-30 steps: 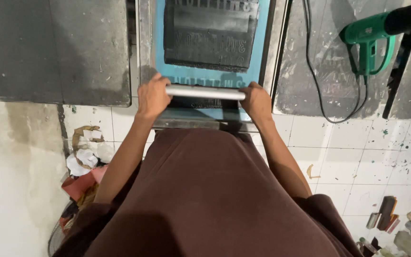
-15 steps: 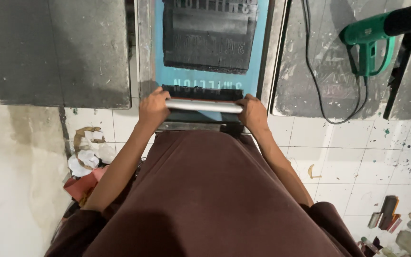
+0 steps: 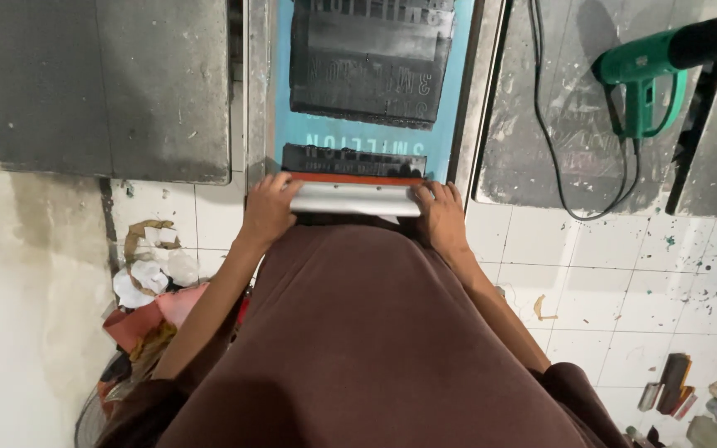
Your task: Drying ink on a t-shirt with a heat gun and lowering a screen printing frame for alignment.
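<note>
Below, torso hides the squeegee's (image 3: 355, 197) near edge | left hand (image 3: 269, 209), right hand (image 3: 440, 216) clasp its ends | heat gun (image 3: 653, 70) – right of it, apart

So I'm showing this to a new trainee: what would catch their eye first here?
Both hands, left hand and right hand, grip a metal squeegee at the near end of a blue print screen smeared with black ink. Off to the right, a green heat gun lies on a grey board, its black cord looping below it.
</note>
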